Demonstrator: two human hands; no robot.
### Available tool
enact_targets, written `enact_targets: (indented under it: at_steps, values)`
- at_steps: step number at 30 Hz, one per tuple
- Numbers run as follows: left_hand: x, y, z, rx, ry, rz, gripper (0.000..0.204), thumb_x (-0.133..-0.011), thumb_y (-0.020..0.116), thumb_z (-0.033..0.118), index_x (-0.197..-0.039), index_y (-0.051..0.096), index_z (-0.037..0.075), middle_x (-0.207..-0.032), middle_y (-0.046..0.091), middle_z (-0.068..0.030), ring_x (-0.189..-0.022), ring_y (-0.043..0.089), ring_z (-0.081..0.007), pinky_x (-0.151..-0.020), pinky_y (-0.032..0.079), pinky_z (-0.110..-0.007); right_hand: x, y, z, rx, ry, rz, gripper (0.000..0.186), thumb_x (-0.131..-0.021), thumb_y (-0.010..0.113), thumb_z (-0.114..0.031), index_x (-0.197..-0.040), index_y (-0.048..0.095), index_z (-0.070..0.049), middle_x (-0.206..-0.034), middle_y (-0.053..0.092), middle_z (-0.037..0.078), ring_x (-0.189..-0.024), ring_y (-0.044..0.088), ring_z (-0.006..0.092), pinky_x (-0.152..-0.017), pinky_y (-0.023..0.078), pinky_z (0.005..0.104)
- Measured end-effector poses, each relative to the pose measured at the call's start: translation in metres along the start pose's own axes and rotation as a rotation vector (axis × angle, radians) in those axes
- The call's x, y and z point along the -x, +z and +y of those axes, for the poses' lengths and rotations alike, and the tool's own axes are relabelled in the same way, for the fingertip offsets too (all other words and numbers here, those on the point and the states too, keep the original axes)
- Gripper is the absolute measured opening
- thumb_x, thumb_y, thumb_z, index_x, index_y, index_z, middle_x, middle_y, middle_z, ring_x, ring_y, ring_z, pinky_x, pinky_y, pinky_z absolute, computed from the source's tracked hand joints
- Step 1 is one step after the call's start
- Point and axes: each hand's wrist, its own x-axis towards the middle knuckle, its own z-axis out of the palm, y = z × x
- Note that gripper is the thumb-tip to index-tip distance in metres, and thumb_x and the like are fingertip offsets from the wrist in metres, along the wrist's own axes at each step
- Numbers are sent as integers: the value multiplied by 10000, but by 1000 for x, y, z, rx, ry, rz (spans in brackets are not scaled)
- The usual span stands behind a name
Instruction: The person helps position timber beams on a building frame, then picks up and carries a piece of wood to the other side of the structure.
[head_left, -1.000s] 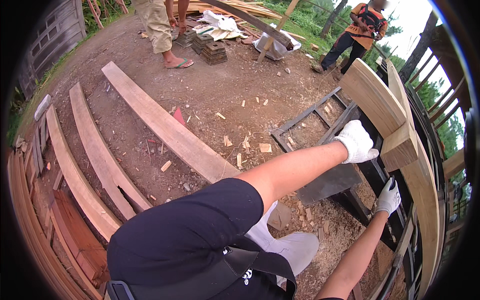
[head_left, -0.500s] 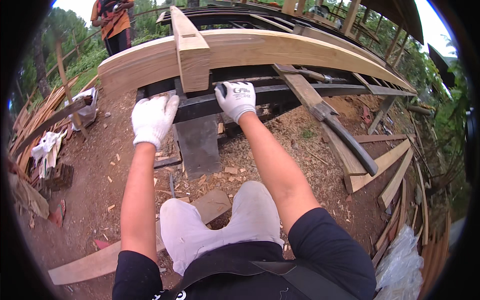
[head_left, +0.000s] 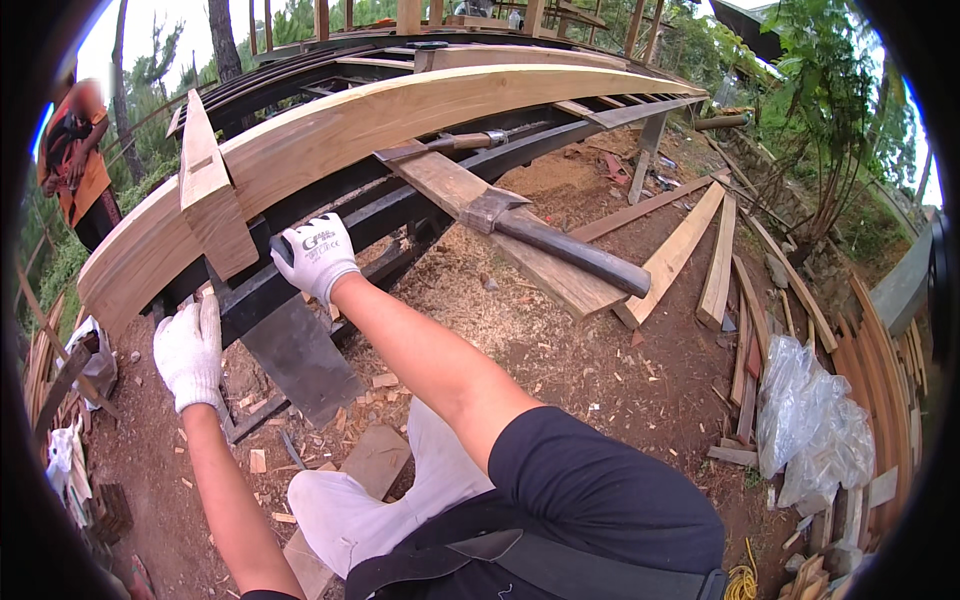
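The right hand (head_left: pixel 312 257) bends its gloved fingers at the upper edge of the black beam (head_left: pixel 247 303), and the left hand (head_left: pixel 188 350) reaches to its near end; whether either is clenched or merely resting I cannot tell; the two stand apart, probably for steadier support; the beam lies ahead of the person, below the long pale timber (head_left: pixel 330 130); a wooden block (head_left: pixel 218 230) crosses that timber, apparently notched to seat there, and its lower end juts between the hands, in the way; below the beam is a dark panel (head_left: pixel 300 365), near the knees; to the right a plank (head_left: pixel 440 182) slants off the frame, seemingly a handy rest for the dark-handled tool (head_left: pixel 570 255) lying on it; beyond are crumpled plastic sheeting (head_left: pixel 810 425) and, far left, a co-worker (head_left: pixel 80 155).
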Motion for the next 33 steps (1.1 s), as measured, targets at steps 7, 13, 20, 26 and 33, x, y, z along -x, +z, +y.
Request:
enact_targets:
  at_steps: [7,13,20,26,33]
  values:
    - [3,2,-3,5,-21,-31,390,-997,565,377,-848,724,55,-827,701,-179,-777,647,-374,-780,498,-468,-1,4,-2,-1,1,-11,328,-933,582,-444,-856,713,-153,-832,739,81,-871,691,254,-886,421,415]
    - [3,0,-3,-5,-79,-94,383,-991,576,390,-1038,764,59,-967,740,-174,-882,679,-375,-865,516,-457,-2,-8,-4,-24,29,-122,360,-961,551,-456,-950,730,-144,-936,746,102,-970,685,263,-951,402,416]
    - [4,3,-7,2,-57,-138,399,-1011,527,400,-1010,748,68,-937,722,-187,-869,668,-391,-825,512,-484,-1,-14,0,-34,27,-193,425,-988,495,-488,-1048,722,-133,-1000,742,119,-1026,674,275,-973,398,428]
    - [5,1,-9,3,-17,-127,435,-1030,474,411,-943,721,63,-889,699,-204,-851,658,-412,-786,501,-518,0,-19,-5,-26,36,-245,471,-1021,426,-495,-1135,704,-132,-1104,737,100,-1112,651,268,-1067,356,446]
    - [2,-3,-4,-21,-34,-193,385,-1009,525,395,-984,746,80,-896,717,-184,-835,662,-393,-791,513,-493,3,-13,0,-32,23,-184,461,-1012,444,-493,-1090,718,-132,-1089,738,107,-1102,649,278,-1050,369,446]
